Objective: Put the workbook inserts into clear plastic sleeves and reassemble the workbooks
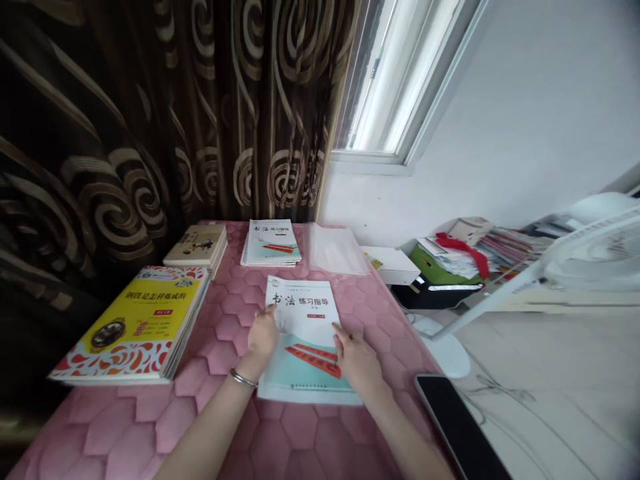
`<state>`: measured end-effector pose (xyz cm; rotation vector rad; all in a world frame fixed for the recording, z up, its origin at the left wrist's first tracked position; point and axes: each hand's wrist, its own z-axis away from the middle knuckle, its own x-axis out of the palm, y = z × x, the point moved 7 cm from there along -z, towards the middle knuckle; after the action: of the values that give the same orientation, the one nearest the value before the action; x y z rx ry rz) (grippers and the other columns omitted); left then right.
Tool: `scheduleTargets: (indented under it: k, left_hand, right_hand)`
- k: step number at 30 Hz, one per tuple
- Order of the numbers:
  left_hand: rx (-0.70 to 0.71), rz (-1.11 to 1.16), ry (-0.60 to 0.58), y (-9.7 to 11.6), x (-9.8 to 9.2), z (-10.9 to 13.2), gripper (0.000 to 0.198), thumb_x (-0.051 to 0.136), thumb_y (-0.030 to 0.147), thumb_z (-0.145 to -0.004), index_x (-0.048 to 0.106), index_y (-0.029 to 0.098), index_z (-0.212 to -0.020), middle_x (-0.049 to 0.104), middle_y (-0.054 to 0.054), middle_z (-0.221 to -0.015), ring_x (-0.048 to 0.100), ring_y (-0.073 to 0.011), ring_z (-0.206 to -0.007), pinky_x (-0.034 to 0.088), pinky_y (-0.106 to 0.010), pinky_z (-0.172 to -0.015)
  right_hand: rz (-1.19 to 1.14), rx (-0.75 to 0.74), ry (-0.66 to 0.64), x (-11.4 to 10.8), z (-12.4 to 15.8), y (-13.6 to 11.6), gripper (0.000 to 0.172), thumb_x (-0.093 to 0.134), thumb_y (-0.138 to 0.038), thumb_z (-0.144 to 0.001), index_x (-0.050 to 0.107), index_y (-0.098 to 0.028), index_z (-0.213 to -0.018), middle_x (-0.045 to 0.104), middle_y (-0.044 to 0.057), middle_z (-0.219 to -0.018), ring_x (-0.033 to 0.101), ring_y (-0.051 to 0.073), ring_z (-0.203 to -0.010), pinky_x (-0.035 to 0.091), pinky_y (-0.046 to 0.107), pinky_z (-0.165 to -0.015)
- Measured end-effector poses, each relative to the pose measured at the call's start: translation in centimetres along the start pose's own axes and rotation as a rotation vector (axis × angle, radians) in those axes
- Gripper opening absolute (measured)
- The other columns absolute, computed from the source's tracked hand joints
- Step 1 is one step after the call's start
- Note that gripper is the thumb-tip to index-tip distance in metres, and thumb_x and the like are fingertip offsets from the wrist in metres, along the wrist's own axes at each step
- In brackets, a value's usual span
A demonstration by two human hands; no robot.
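A calligraphy practice book (305,333) with a white and teal cover and red strips lies face up in front of me on the pink cloth. My left hand (263,333), a silver bangle on its wrist, holds the book's left edge with bent fingers. On the opposite side my right hand (357,357) grips the right edge, its index finger along the cover; the fingertips under the edges are hidden. Beyond the book sits a small stack of matching practice books (273,241), and a clear plastic cover (334,249) is spread to its right.
Left of me are a yellow-covered book stack (135,320) and a smaller tan stack (196,245). A dark phone-like device (460,427) rests at the table's right edge. Beyond that edge stand a white fan (500,293), a white box (393,265) and a paper-filled bin (433,293). Patterned curtains hang behind.
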<state>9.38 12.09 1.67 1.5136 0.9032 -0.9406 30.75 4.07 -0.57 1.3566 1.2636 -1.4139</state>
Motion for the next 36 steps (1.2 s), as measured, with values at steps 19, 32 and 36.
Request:
scheduleTargets:
  k: [19, 32, 36]
  left_hand:
    - [0.345, -0.173, -0.146, 3.1, 4.3, 3.8, 0.062, 0.034, 0.048, -0.097, 0.031, 0.018, -0.152, 0.020, -0.011, -0.162, 0.016, -0.0277, -0.149, 0.016, -0.051, -0.121]
    - [0.374, -0.220, -0.152, -2.6, 1.8, 4.3, 0.062, 0.039, 0.045, -0.096, 0.029, 0.023, -0.153, 0.013, -0.011, -0.162, 0.016, -0.0283, -0.149, 0.019, -0.046, -0.120]
    - [0.383, -0.213, -0.151, -2.4, 1.7, 4.3, 0.061, 0.039, 0.045, -0.097, 0.028, 0.023, -0.153, 0.014, -0.011, -0.162, 0.015, -0.0287, -0.149, 0.020, -0.047, -0.120]
  right_hand:
    - [0.108, -0.192, -0.024, 0.7, -0.5, -4.6, 0.046, 0.030, -0.029, -0.102, 0.048, -0.027, -0.144, 0.066, 0.011, -0.108, 0.068, 0.020, -0.087, 0.050, 0.029, -0.072]
    - [0.075, -0.225, -0.052, -0.3, -11.3, -5.5, 0.045, 0.035, -0.037, -0.099, 0.051, -0.030, -0.141, 0.060, 0.013, -0.130, 0.060, 0.025, -0.110, 0.044, 0.036, -0.090]
    - [0.068, -0.186, -0.025, -0.5, -13.5, -6.5, 0.045, 0.033, -0.032, -0.099, 0.054, -0.026, -0.139, 0.059, 0.016, -0.129, 0.058, 0.029, -0.112, 0.044, 0.041, -0.089]
